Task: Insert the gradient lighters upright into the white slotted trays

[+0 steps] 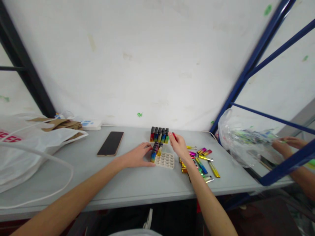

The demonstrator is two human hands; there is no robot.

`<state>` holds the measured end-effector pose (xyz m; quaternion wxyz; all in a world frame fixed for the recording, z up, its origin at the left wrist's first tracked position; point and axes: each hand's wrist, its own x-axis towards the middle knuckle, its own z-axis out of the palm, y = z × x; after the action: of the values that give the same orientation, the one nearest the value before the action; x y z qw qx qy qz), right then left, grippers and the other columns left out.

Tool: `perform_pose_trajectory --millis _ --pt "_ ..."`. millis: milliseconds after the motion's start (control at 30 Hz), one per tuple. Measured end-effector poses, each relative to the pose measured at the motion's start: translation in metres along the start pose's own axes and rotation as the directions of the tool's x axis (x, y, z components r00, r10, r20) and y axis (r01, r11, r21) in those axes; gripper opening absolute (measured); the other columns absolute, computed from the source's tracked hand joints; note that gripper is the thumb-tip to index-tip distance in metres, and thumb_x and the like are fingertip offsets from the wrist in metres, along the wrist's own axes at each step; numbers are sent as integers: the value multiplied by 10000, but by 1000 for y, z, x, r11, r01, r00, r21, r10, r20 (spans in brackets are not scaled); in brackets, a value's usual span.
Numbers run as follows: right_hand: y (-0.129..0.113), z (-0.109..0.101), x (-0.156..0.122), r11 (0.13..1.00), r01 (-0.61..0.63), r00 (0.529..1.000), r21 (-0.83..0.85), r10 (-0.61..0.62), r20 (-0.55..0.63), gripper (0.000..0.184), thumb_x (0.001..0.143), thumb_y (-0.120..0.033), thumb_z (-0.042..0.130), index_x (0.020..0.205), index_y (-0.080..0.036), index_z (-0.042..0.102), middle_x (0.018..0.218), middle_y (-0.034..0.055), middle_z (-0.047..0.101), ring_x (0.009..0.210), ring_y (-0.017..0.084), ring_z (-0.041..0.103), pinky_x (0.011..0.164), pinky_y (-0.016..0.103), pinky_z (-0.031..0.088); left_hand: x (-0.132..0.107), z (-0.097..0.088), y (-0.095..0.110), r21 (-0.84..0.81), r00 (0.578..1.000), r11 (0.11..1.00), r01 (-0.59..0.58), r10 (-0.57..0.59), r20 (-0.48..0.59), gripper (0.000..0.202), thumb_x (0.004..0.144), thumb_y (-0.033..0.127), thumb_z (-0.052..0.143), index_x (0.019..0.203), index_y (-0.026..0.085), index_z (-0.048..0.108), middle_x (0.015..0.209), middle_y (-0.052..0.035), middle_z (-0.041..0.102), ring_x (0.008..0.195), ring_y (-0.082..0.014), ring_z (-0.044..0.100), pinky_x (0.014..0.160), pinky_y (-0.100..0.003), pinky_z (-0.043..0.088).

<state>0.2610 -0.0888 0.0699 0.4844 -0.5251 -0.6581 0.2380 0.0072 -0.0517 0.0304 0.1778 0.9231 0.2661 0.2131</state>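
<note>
A white tray (168, 160) with rows of round holes lies on the table. Lighters with black tops, including a blue and yellow lighter (153, 155), stand upright along its left side. My left hand (137, 155) rests beside that side, thumb and fingers apart, its fingertips close to the tray and lighters; exact contact cannot be told. Just behind the tray stands a block of multicoloured lighters (159, 135) in tight rows. My right hand (179, 146) is closed in a pinch at that block's right end, around a red lighter (174, 135) partly hidden by the fingers.
Right of the tray lies a loose pile of shiny coloured lighters (201, 165). A phone (110, 143) and white plastic bags (36, 147) are on the left. Blue metal posts (242, 78) and a clear bag (241, 141) border the right, where another person's hands (286, 146) show.
</note>
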Motion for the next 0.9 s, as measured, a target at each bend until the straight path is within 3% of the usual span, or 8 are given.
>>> perform_pose_trajectory --millis 100,233,367,500,667,800,900 --pt "-2 10 -3 994 -34 991 -102 20 -132 579 929 -709 487 598 -248 372 576 -32 347 571 131 349 539 286 273 0 0 0 10 1000 1000 9 -9 11 652 841 615 841 1322 206 682 1459 -142 632 1340 -385 593 1202 -489 461" --pt "-4 17 -7 984 -41 993 -173 21 -113 423 882 -525 464 580 -252 350 578 -34 310 568 126 322 553 294 222 0 -1 2 13 1000 1000 18 -18 23 633 842 605 843 1307 205 685 1434 -140 644 1329 -387 599 1192 -488 469" --pt "-3 16 -7 980 -11 997 -198 -5 -77 415 914 -518 469 612 -247 381 585 -36 373 592 137 356 569 294 241 0 -2 3 22 1000 1000 11 -12 17 644 849 612 839 1324 209 676 1439 -138 642 1335 -381 596 1187 -477 470" --pt "-5 6 -6 974 78 997 -211 -71 41 486 1007 -625 467 712 -239 445 652 -31 492 641 155 434 609 290 304 -1 -1 1 17 1000 1000 4 -4 9 655 844 618 845 1321 200 678 1426 -146 645 1325 -382 605 1177 -471 480" --pt "-15 -11 -10 938 247 933 -243 -162 322 378 1112 -506 424 871 -233 526 782 -9 613 716 174 549 688 293 392 -1 4 -4 8 1000 1000 -14 14 -14 641 847 616 841 1307 201 681 1399 -150 660 1318 -383 608 1177 -487 481" --pt "-24 -20 -13 832 397 903 -387 -280 325 394 1117 -481 494 860 -207 615 930 60 659 862 201 595 825 321 444 -1 5 -6 13 1000 1000 -9 9 -19 647 835 624 846 1297 200 686 1377 -152 666 1300 -389 618 1173 -506 484" --pt "-30 -22 -14 816 388 901 -429 -240 361 411 1114 -457 524 810 -202 633 816 36 651 762 184 587 759 307 436 -1 4 -5 16 1000 1000 -2 2 -9 631 838 612 845 1290 201 689 1376 -145 663 1295 -386 621 1170 -502 488"
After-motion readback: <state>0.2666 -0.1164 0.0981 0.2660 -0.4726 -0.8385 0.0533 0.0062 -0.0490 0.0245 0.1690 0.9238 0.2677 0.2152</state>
